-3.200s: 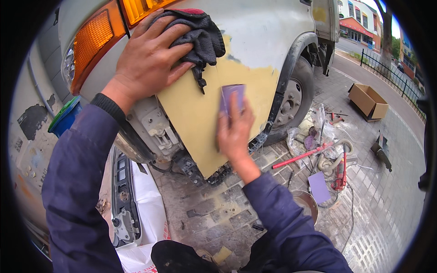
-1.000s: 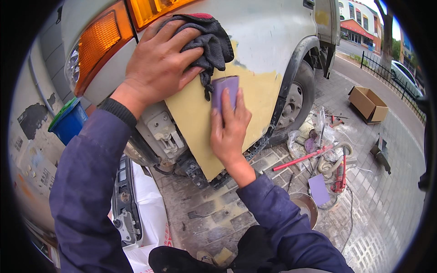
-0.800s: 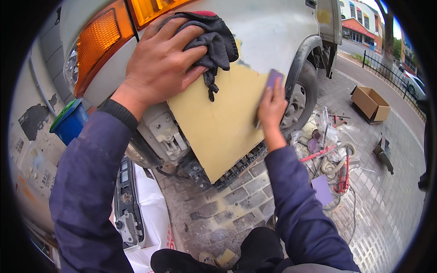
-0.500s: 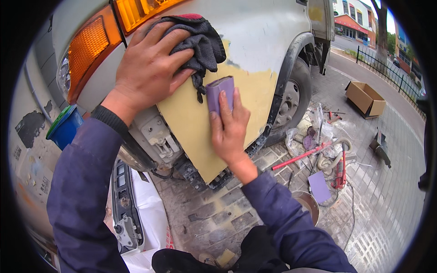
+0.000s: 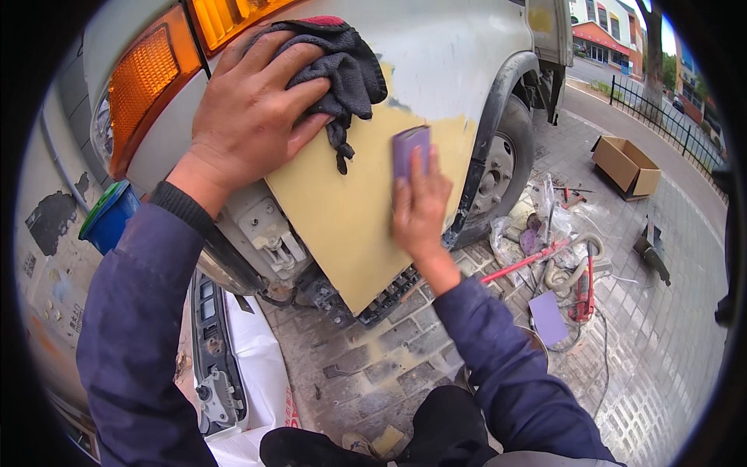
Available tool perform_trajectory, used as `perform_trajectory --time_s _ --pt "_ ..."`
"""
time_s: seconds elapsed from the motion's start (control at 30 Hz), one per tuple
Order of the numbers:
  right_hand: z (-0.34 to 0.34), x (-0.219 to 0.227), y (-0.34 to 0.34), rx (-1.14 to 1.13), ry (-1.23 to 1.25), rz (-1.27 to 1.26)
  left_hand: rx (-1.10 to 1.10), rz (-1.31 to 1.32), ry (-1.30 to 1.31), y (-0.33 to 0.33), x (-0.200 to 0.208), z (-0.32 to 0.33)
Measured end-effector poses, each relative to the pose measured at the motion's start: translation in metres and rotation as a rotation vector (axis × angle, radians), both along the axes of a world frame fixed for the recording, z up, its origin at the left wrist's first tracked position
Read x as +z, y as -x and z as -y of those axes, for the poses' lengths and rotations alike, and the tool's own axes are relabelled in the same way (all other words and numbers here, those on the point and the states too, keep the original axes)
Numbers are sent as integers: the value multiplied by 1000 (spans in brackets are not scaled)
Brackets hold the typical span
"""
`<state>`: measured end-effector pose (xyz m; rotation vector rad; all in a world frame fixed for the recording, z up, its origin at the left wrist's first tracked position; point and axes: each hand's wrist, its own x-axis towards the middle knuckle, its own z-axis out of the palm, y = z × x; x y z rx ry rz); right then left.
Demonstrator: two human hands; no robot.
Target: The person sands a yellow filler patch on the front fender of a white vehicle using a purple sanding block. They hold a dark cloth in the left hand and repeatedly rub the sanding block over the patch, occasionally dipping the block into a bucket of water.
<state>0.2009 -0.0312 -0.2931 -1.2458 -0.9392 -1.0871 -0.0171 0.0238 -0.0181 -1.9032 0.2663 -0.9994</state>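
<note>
A vehicle's pale front corner fills the upper middle, its lower panel (image 5: 350,226) coated in smooth yellow-beige filler. My right hand (image 5: 422,206) presses a block wrapped in purple sandpaper (image 5: 411,152) flat on this coated surface, towards its right side. Higher and to the left, my left hand (image 5: 261,105) rests against the bodywork with a dark grey cloth (image 5: 342,66) bunched under its fingers; the cloth has a red patch on top, and one end dangles over the filler. Orange lamps (image 5: 148,86) sit left of that hand. My palms' undersides are hidden.
The wheel (image 5: 498,171) stands right of the panel. On the paving lie a red-handled tool (image 5: 582,300), a purple sandpaper sheet (image 5: 548,317), a hose and plastic wrap. Further off is an open cardboard box (image 5: 626,167). A removed trim part (image 5: 210,350) lies at lower left.
My right hand and the sanding block have slid to the right across the filler. The left hand and cloth have stayed nearly in place.
</note>
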Motion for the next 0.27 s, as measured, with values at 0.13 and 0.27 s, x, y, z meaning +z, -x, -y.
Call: perform_trajectory --time_s 0.13,0.27 --pt "-9 18 -89 -59 -13 -374 -1 3 -7 1 1 -2" --pt "-27 13 -130 14 -23 -553 11 -1 12 2 1 2"
